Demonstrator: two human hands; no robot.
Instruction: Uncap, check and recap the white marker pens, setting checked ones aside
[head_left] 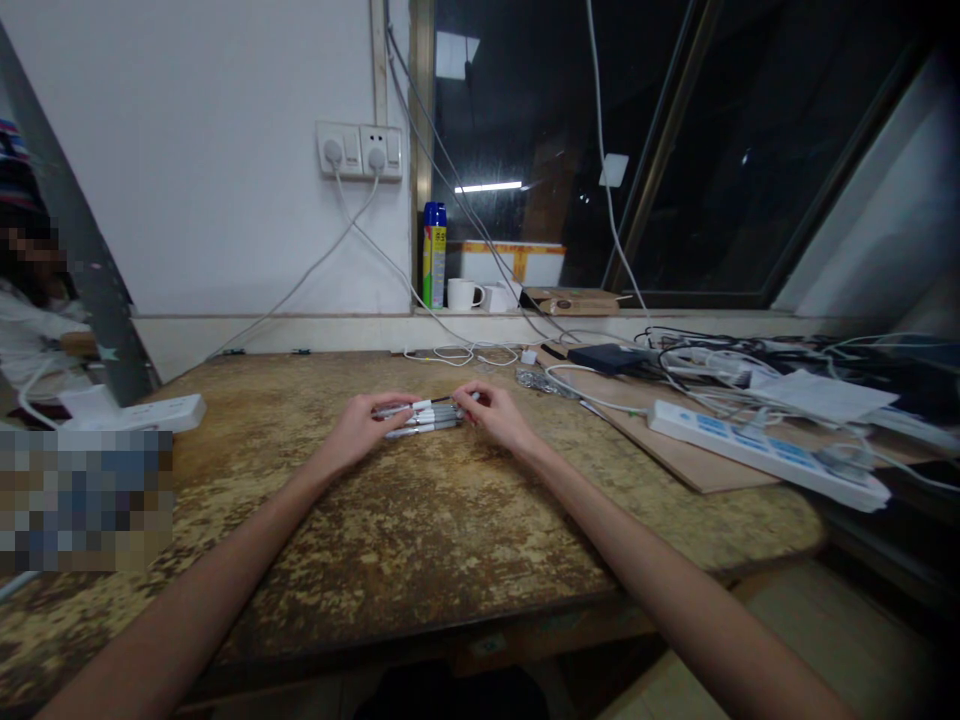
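Several white and grey pens (429, 424) lie side by side on the worn wooden table (420, 540), between my two hands. My left hand (367, 425) has its thumb and fingers closed on the left end of a pen (421, 405) at the far side of the group. A thin dark tip shows at that pen's right end. Just to the right, my right hand (487, 408) pinches a small light piece, perhaps a pen cap (474, 396), close to that tip. Its fingers partly hide the right ends of the pens.
Power strips (765, 452) (169, 413) sit at right and left. Tangled cables (697, 360) and a brown board (675, 455) cover the right side. A spray can (434, 255), a white mug (463, 293) and a cardboard box (574, 301) stand on the windowsill.
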